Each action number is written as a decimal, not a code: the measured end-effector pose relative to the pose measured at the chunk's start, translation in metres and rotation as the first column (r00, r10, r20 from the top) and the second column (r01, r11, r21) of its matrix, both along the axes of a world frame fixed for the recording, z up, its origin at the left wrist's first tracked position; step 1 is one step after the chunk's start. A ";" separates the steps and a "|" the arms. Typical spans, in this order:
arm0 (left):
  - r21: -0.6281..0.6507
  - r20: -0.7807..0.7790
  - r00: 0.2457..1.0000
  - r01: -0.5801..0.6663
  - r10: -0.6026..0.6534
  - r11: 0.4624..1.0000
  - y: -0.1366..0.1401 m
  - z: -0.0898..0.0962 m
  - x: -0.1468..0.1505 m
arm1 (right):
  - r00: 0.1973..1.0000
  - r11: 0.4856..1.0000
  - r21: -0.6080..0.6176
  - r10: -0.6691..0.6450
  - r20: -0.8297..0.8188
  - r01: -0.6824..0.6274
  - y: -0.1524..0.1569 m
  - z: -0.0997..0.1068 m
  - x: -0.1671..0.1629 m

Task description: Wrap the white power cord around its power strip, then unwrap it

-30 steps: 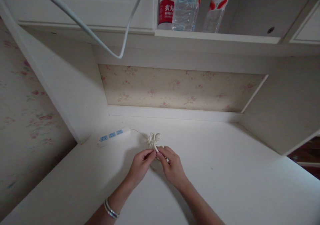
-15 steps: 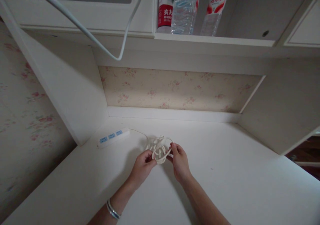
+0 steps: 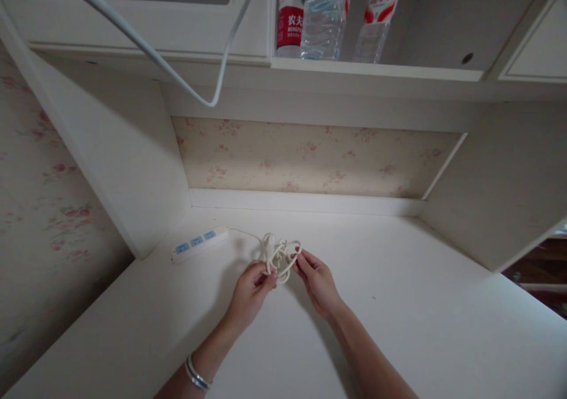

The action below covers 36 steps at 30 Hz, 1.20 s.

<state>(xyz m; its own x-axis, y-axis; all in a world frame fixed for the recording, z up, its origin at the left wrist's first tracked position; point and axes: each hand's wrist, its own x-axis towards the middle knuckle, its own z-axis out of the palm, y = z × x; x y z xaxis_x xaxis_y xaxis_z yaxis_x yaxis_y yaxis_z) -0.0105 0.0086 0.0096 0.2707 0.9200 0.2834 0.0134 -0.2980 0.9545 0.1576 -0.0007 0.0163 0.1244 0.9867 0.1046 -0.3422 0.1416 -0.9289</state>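
Observation:
A tangled bundle of white power cord (image 3: 282, 277) is held between my two hands above the white desk (image 3: 292, 346). My left hand (image 3: 251, 287) pinches the near left side of the loops. On the right side, my right hand (image 3: 313, 274) grips a loop between thumb and fingers. A pale plug-like end shows at the top left of the bundle, though its shape is hard to make out. From the bundle the cord runs left to a white power strip (image 3: 199, 244) with blue socket faces, lying on the desk.
Overhead, a shelf (image 3: 376, 71) holds several plastic bottles, one a water bottle (image 3: 322, 18). A thick white cable (image 3: 177, 80) hangs in a bend at upper left. White side panels (image 3: 119, 163) flank the desk, and floral wallpaper (image 3: 305, 154) covers the back.
The cord loops have shifted and the plug-like end now shows at the bundle's top left. My right hand has turned slightly, holding its loop a little higher. The power strip stays put.

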 end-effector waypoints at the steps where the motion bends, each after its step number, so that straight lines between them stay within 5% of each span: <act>1: -0.026 0.011 1.000 -0.014 0.014 1.000 0.001 0.001 -0.001 | 0.999 1.000 0.018 -0.007 0.044 0.006 0.000 -0.001 -0.001; 6: -0.097 0.051 0.997 -0.055 0.060 0.994 0.001 0.009 -0.007 | 0.957 0.987 -0.048 -0.134 0.257 0.151 0.001 -0.013 -0.003; 11: -0.111 0.099 0.994 -0.036 0.048 0.993 0.001 0.011 -0.009 | 0.984 0.987 -0.136 0.101 0.149 -0.081 -0.001 -0.015 -0.008; 19: -0.138 -0.062 0.994 -0.095 0.087 0.986 0.006 0.005 -0.013 | 0.987 0.978 -0.145 0.142 -0.077 -0.152 -0.003 -0.011 -0.012; 26: -0.135 -0.138 0.987 -0.098 0.079 0.986 0.007 0.000 -0.011 | 0.976 0.974 -0.096 0.212 0.055 -0.206 -0.008 -0.008 -0.012; 31: -0.176 -0.044 0.998 0.029 -0.037 0.984 0.008 0.000 -0.011 | 0.956 0.969 -0.106 0.237 0.174 -0.221 -0.008 -0.006 -0.010; 36: -0.100 -0.115 0.993 0.022 -0.034 0.995 0.009 -0.003 -0.009 | 0.965 0.969 -0.120 0.229 0.130 -0.214 -0.007 -0.011 -0.010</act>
